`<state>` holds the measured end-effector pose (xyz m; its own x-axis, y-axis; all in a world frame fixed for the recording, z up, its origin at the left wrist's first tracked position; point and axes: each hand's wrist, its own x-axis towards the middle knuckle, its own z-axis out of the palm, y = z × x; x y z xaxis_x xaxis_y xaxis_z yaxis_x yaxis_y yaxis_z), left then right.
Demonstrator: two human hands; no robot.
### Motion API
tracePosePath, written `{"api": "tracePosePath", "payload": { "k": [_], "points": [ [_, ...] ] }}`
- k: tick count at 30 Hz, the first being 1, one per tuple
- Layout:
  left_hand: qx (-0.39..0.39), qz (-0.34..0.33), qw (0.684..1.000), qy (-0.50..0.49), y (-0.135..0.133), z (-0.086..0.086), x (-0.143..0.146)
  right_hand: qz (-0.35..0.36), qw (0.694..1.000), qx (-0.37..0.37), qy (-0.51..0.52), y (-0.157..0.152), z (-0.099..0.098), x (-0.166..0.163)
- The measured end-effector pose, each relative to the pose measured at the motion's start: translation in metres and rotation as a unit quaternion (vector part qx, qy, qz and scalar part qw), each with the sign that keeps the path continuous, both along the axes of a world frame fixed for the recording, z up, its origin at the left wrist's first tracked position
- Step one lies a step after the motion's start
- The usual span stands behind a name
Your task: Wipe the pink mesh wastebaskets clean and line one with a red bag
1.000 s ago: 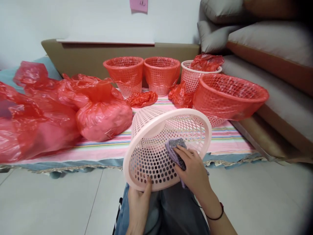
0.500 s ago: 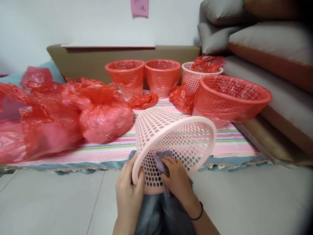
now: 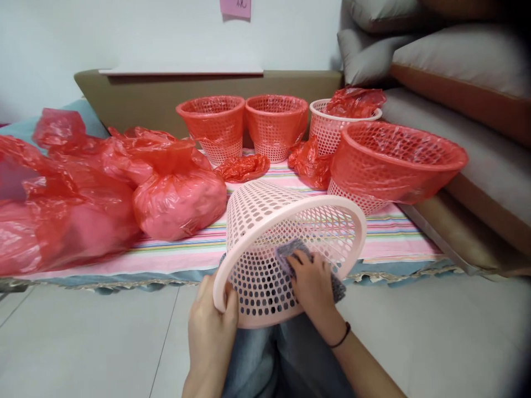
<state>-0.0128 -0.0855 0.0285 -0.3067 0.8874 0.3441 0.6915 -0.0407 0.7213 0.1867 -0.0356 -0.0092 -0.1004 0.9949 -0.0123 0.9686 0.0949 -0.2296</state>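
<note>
A pale pink perforated plastic basket [image 3: 265,213] lies tipped on its side above my knees, its round mouth facing me. My left hand [image 3: 213,315] grips the rim at the lower left, thumb inside and fingers round the outside. Inside the mouth, my right hand [image 3: 311,282] presses a grey-purple cloth [image 3: 292,251] against the inner wall. Part of the cloth hangs out past the right side of that hand. A dark band circles my right wrist.
Red-bag-lined baskets [image 3: 276,124] stand behind on a striped cloth [image 3: 199,246]. One whitish basket [image 3: 326,130] holds a crumpled red bag. Full red plastic bags [image 3: 178,204] sit at left, loose red bags [image 3: 243,167] in the middle. Grey cushions [image 3: 460,66] are stacked at right.
My right hand has slid the cloth to the right and slightly up along the basket's inner wall. My left hand and the rim it holds have shifted a little left.
</note>
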Motion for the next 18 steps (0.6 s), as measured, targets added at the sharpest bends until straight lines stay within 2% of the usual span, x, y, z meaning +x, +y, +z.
{"api": "tracePosePath", "payload": {
  "k": [2, 5, 7, 10, 12, 15, 18],
  "points": [
    [0.005, -0.014, 1.000, 0.005, 0.000, 0.000, 0.001, -0.013, 1.000, 0.004, -0.019, 0.008, 0.001, 0.006],
    [0.008, -0.034, 0.999, 0.014, 0.000, -0.002, 0.002, -0.019, 1.000, -0.011, 0.001, 0.009, -0.001, -0.002],
    [0.006, -0.041, 0.999, 0.022, 0.000, -0.004, 0.003, -0.004, 0.997, -0.022, 0.070, 0.002, -0.004, -0.015],
    [0.005, -0.036, 0.999, 0.036, 0.002, -0.006, 0.003, 0.059, 0.976, -0.040, 0.206, -0.011, -0.007, -0.037],
    [0.005, -0.026, 0.999, 0.040, 0.002, -0.005, 0.003, 0.067, 0.967, -0.043, 0.242, -0.017, -0.008, -0.047],
    [0.014, -0.016, 0.999, 0.044, 0.004, -0.004, 0.003, 0.063, 0.973, -0.041, 0.218, -0.017, -0.009, -0.047],
    [0.028, -0.017, 0.998, 0.048, 0.005, -0.002, 0.002, 0.081, 0.988, -0.035, 0.125, -0.007, -0.008, -0.030]
  ]
}}
